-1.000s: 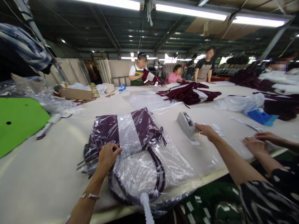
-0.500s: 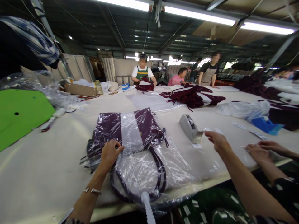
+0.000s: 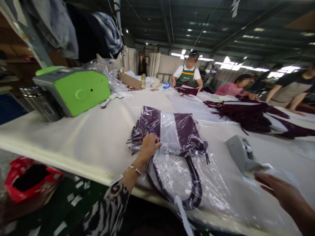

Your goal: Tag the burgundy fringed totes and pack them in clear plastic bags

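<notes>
A dark maroon handbag (image 3: 188, 129) with a pale band across its middle lies on the table inside a clear plastic bag (image 3: 211, 186). Its looped handles (image 3: 197, 183) reach toward the table's front edge, with a white ribbed strip (image 3: 182, 213) hanging from them. My left hand (image 3: 150, 144) rests on the handbag's lower left, its fingers curled closed on the plastic. On the right, my right hand (image 3: 283, 191) is at the front end of a grey tape dispenser (image 3: 237, 152). Motion blurs its fingers, and whether they pinch tape is unclear.
A green and grey machine (image 3: 83, 90) and a steel flask (image 3: 44, 105) stand at the left. More maroon bags (image 3: 256, 114) are piled across the table. A co-worker in a green apron (image 3: 185, 77) handles another. A red bag (image 3: 19, 190) sits below the table's left edge.
The view has swung left, bringing the flask and red bag into sight. My left hand stays on the wrapped handbag. My right hand has shifted closer in front of the tape dispenser.
</notes>
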A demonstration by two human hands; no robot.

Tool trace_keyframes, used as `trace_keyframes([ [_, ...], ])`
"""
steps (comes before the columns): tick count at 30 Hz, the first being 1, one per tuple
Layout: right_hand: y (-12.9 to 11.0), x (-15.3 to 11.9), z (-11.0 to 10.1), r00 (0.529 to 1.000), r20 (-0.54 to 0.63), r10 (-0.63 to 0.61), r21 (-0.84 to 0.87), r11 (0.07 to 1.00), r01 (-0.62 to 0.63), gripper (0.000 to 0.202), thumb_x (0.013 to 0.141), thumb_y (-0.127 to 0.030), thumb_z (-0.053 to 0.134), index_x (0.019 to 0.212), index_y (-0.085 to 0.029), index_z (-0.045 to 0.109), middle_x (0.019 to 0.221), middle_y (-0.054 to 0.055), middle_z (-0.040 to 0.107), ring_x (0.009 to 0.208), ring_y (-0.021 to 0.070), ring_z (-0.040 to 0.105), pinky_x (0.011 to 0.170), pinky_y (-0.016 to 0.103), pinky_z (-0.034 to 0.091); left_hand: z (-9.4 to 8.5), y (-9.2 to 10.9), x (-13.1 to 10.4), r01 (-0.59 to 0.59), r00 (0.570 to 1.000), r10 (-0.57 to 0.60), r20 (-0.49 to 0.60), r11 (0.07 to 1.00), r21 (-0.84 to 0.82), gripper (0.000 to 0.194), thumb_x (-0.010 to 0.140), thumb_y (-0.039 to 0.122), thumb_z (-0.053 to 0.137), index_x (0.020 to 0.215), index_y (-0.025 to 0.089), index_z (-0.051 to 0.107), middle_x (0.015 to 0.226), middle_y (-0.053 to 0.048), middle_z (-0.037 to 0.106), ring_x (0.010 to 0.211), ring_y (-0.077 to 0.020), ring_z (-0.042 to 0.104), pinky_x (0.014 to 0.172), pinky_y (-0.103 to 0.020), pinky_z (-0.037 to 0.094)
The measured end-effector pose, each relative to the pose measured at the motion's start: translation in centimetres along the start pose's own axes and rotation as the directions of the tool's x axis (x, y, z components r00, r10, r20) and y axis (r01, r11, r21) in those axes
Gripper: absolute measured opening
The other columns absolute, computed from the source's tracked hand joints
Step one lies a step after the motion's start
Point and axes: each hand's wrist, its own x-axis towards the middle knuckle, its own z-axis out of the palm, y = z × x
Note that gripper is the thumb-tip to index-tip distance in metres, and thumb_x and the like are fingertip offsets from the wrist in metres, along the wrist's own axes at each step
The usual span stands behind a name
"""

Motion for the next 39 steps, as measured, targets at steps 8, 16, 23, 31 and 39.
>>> trace_keyframes([
  [8,-15.9,-10.0,20.5,0.521,0.819,-0.239,0.050,0.935,0.350,0.041,0.077,-0.056,0.070,0.081,-0.016,0.072,0.080,0.005,0.072,0.068,0.0134,0.061,0.065,0.025,0.049,-0.1,0.0,-0.3,0.000,1.000,0.000,0.001,1.000,-0.008,0.011,0.077,0.026,0.076,0.074,0.020,0.067,0.089,-0.003,0.067,0.094,-0.0208,0.059,0.088,-0.032,0.042],
  [16,-15.6,-6.6,31.5,0.614,0.789,0.013,-0.322,0.860,0.396,0.042,0.061,-0.052,0.084,0.060,-0.017,0.060,0.055,0.001,0.065,0.048,0.0115,0.057,0.041,0.020,0.036,0.2,-0.3,-0.4,-0.025,0.999,0.023,-0.028,0.998,-0.062,0.015,0.077,0.026,0.078,0.073,0.020,0.065,0.089,-0.005,0.065,0.095,-0.0231,0.058,0.088,-0.036,0.043],
  [23,-16.2,-4.7,32.7,0.654,0.745,0.135,-0.574,0.630,0.523,0.049,0.054,-0.059,0.086,0.049,-0.018,0.059,0.050,0.006,0.065,0.048,0.0171,0.061,0.046,0.025,0.044,0.2,-0.4,-0.4,-0.045,0.999,0.043,-0.029,0.997,-0.067,0.013,0.077,0.025,0.076,0.073,0.020,0.065,0.089,-0.006,0.065,0.095,-0.0238,0.057,0.088,-0.037,0.044],
  [31,-16.7,-4.6,29.0,0.767,0.637,-0.079,-0.684,0.400,0.609,0.041,0.061,-0.054,0.082,0.053,-0.020,0.061,0.054,0.008,0.063,0.073,0.0279,0.069,0.070,0.035,0.049,-1.4,-0.5,-0.7,-0.078,0.997,0.077,-0.010,0.992,-0.096,0.012,0.081,0.017,0.066,0.093,0.020,0.064,0.106,-0.008,0.065,0.106,-0.0236,0.059,0.096,-0.037,0.045],
  [39,-11.6,3.0,18.1,0.967,0.117,-0.227,-0.559,0.789,0.252,0.058,0.060,-0.054,0.081,0.102,-0.017,0.066,0.097,0.015,0.072,0.096,0.0314,0.068,0.077,0.039,0.053,-7.2,-7.7,-0.2,0.279,0.949,-0.280,-0.142,0.960,-0.025,0.065,0.085,0.042,0.066,0.139,0.016,0.042,0.147,-0.021,0.048,0.134,-0.0355,0.047,0.106,-0.047,0.040],
])
